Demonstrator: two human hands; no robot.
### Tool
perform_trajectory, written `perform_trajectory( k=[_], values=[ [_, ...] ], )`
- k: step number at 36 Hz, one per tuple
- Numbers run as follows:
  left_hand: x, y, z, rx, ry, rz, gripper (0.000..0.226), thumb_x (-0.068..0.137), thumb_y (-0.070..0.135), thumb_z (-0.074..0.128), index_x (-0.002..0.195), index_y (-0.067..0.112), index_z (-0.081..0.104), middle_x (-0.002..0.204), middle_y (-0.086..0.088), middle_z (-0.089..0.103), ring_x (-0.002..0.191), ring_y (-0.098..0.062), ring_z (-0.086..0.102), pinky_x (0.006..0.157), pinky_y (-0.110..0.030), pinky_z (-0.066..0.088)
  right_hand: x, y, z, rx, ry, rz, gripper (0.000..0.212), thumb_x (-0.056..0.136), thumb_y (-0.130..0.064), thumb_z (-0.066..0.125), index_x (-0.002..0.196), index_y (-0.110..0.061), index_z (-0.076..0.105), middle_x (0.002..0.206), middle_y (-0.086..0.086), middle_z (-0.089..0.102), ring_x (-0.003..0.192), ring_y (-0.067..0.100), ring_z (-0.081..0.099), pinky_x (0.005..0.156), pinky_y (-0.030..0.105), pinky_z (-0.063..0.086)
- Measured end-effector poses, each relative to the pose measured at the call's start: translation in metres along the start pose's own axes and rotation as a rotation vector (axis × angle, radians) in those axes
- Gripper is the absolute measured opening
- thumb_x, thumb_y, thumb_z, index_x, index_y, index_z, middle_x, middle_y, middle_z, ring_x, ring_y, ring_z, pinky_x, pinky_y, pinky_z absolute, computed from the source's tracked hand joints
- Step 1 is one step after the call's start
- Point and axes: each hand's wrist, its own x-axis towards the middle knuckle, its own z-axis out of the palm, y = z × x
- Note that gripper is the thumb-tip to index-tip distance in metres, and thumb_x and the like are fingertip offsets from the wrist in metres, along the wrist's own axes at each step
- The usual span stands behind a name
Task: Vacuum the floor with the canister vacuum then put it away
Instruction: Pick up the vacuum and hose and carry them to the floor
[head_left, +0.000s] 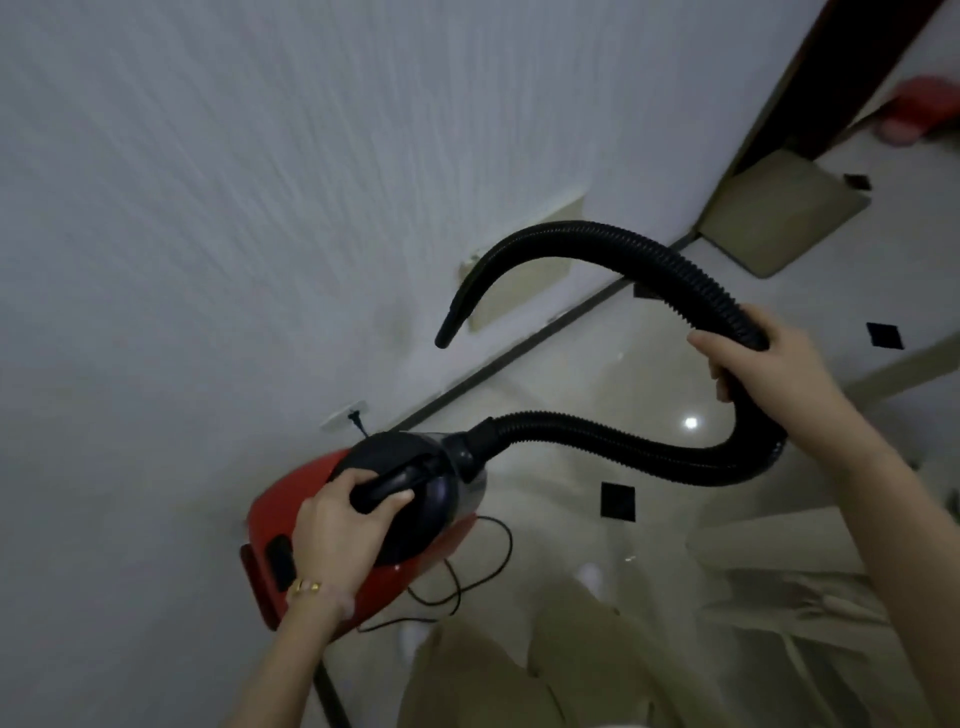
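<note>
Clasping handle (395, 480), left grip (337, 530); right grip (763, 364) clasps hose (597, 435).

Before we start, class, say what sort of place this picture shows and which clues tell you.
Probably a room in a home: a glossy tiled floor, a textured white wall with a socket, and a mat by a doorway.
</note>
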Motion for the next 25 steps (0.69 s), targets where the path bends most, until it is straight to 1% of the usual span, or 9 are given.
perform_trajectory(
  k=[2, 5, 8, 10, 14, 16, 18, 20, 25],
  values=[
    [0.004, 0.031, 0.015, 0.001, 0.02, 0.041, 0.03, 0.074, 0.038, 0.074, 0.097, 0.02, 0.068, 0.094, -0.001, 0.072, 0.09, -0.022, 0.064, 0.072, -0.031, 0.05, 0.013, 0.011, -0.027, -0.001, 0.035, -0.001, 0.018, 0.086, -0.028, 0.065, 0.097, -0.013, 0.061, 0.068, 0.007, 0.057, 0.054, 0.02, 0.055, 0.059, 0.032, 0.047],
    [0.01, 0.074, 0.04, -0.004, 0.022, 0.102, 0.03, 0.074, 0.037, 0.075, 0.098, 0.019, 0.069, 0.094, -0.001, 0.072, 0.09, -0.022, 0.064, 0.073, -0.032, 0.051, 0.033, 0.024, -0.064, -0.008, 0.066, -0.009, 0.018, 0.085, -0.033, 0.066, 0.095, -0.019, 0.062, 0.067, 0.006, 0.058, 0.054, 0.018, 0.056, 0.059, 0.033, 0.048],
    [0.02, 0.11, 0.065, -0.024, -0.015, 0.145, 0.034, 0.075, 0.04, 0.074, 0.102, 0.02, 0.067, 0.096, -0.001, 0.071, 0.092, -0.021, 0.064, 0.074, -0.033, 0.053, 0.046, 0.03, -0.098, 0.001, 0.128, -0.027, 0.021, 0.086, -0.03, 0.066, 0.1, -0.016, 0.061, 0.068, 0.006, 0.056, 0.051, 0.013, 0.055, 0.053, 0.026, 0.049],
    [0.027, 0.134, 0.08, -0.045, -0.036, 0.16, 0.037, 0.076, 0.041, 0.073, 0.105, 0.02, 0.066, 0.098, -0.001, 0.07, 0.093, -0.021, 0.063, 0.074, -0.033, 0.053, 0.053, 0.034, -0.121, 0.022, 0.182, -0.027, 0.021, 0.086, -0.029, 0.065, 0.101, -0.017, 0.06, 0.069, 0.006, 0.055, 0.052, 0.016, 0.054, 0.053, 0.025, 0.047],
    [0.049, 0.181, 0.111, -0.122, -0.083, 0.172, 0.039, 0.075, 0.038, 0.074, 0.107, 0.016, 0.066, 0.097, 0.001, 0.066, 0.094, -0.022, 0.061, 0.075, -0.031, 0.048, 0.067, 0.05, -0.165, 0.056, 0.31, -0.003, 0.014, 0.085, -0.03, 0.066, 0.094, -0.021, 0.061, 0.068, 0.004, 0.058, 0.054, 0.016, 0.056, 0.054, 0.022, 0.046],
    [0.062, 0.205, 0.127, -0.148, -0.123, 0.188, 0.036, 0.075, 0.037, 0.075, 0.104, 0.018, 0.066, 0.092, 0.005, 0.063, 0.09, -0.019, 0.058, 0.076, -0.031, 0.047, 0.076, 0.059, -0.185, 0.054, 0.379, 0.024, 0.016, 0.084, -0.031, 0.067, 0.095, -0.02, 0.062, 0.068, 0.004, 0.06, 0.055, 0.016, 0.057, 0.053, 0.019, 0.046],
    [0.075, 0.23, 0.143, -0.148, -0.159, 0.215, 0.028, 0.074, 0.037, 0.075, 0.097, 0.022, 0.066, 0.089, 0.007, 0.061, 0.086, -0.016, 0.057, 0.076, -0.033, 0.049, 0.087, 0.069, -0.203, 0.072, 0.43, 0.051, 0.019, 0.083, -0.032, 0.068, 0.096, -0.018, 0.063, 0.07, 0.005, 0.06, 0.057, 0.016, 0.058, 0.055, 0.02, 0.047],
    [0.091, 0.256, 0.162, -0.13, -0.194, 0.249, 0.022, 0.075, 0.037, 0.075, 0.091, 0.026, 0.064, 0.085, 0.008, 0.062, 0.083, -0.016, 0.057, 0.072, -0.032, 0.049, 0.103, 0.079, -0.221, 0.075, 0.466, 0.074, 0.02, 0.082, -0.033, 0.068, 0.097, -0.02, 0.064, 0.069, 0.004, 0.062, 0.056, 0.015, 0.058, 0.056, 0.022, 0.046],
    [0.144, 0.323, 0.21, -0.094, -0.289, 0.313, 0.019, 0.074, 0.04, 0.075, 0.085, 0.029, 0.064, 0.079, 0.008, 0.063, 0.077, -0.016, 0.058, 0.068, -0.033, 0.051, 0.161, 0.102, -0.26, 0.062, 0.552, 0.125, 0.019, 0.08, -0.035, 0.069, 0.093, -0.022, 0.066, 0.068, 0.001, 0.064, 0.046, 0.003, 0.056, 0.056, 0.022, 0.045]
  ],
)
